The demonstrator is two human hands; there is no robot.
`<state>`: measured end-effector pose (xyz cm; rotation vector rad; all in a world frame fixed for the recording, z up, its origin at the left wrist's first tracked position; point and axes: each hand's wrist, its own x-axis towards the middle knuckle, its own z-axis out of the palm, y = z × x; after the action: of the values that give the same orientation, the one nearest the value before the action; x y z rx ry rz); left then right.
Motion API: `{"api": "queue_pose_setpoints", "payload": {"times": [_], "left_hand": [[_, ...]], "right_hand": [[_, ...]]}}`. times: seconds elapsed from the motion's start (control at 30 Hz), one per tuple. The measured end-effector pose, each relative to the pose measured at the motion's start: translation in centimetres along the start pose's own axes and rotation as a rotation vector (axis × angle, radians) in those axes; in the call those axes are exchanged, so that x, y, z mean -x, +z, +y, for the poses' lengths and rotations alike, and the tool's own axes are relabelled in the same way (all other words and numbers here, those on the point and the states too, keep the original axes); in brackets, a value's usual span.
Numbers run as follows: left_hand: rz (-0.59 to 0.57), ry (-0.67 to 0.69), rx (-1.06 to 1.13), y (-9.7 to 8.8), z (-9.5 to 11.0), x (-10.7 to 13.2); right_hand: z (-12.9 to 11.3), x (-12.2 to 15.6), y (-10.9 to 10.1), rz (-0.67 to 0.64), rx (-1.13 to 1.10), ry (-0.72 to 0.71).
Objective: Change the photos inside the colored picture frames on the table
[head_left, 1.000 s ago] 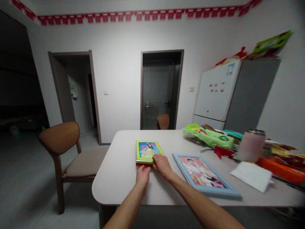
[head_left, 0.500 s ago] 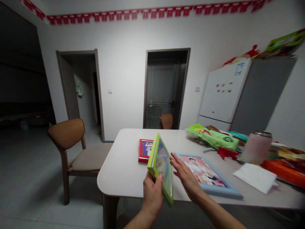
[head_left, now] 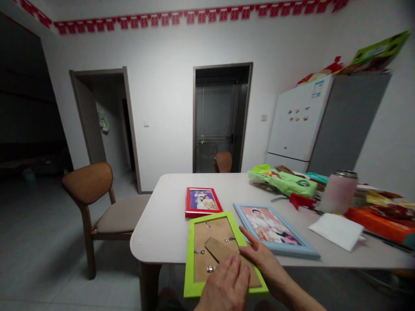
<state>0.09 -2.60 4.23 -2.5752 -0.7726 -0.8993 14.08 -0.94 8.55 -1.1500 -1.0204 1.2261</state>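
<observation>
A lime-green picture frame (head_left: 192, 259) is tilted toward me at the near table edge, its brown backing board, metal clips and stand leg facing up. My left hand (head_left: 225, 283) is closed over the frame's lower part, with its fingers together on the stand leg; its thumb is not clear. My right hand (head_left: 264, 259) grips the frame's right edge. Beyond the green frame lies a red picture frame (head_left: 188, 207) with a photo, face up. To the right lies a larger light-blue picture frame (head_left: 290, 249), also face up.
The white table (head_left: 155, 233) carries a green packet (head_left: 288, 183), a pink jar (head_left: 339, 194), a folded white paper (head_left: 337, 231) and an orange box (head_left: 376, 224) on its right side. A wooden chair (head_left: 89, 185) stands at the left. Behind is a fridge (head_left: 298, 125).
The green frame has turned from edge-on to back side up and come lower. My right hand has moved from flat beside it to its right edge. My left hand has shifted onto its back.
</observation>
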Motion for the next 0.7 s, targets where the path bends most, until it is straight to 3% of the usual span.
{"api": "queue_pose_setpoints", "payload": {"times": [0.1, 0.27, 0.4, 0.57, 0.7], "left_hand": [[-0.075, 0.034, -0.084, 1.1, 0.1, 0.2], [-0.318, 0.047, -0.059, 1.2, 0.5, -0.3], [-0.427, -0.014, 0.035, 1.2, 0.6, -0.5], [-0.489, -0.099, 0.225, 0.7, 0.3, -0.5], [-0.479, -0.339, 0.353, -1.0, -2.0, 0.3]], "right_hand": [[1.5, -2.0, -0.8, -0.042, 0.247, 0.033], [3.1, -4.4, -1.7, -0.030, 0.785, -0.131], [3.4, -4.8, -1.7, 0.015, 1.063, -0.219], [3.8, -5.3, -1.7, 0.012, 1.240, -0.289], [3.9, -5.5, -1.6, -0.022, 1.281, -0.336]]}}
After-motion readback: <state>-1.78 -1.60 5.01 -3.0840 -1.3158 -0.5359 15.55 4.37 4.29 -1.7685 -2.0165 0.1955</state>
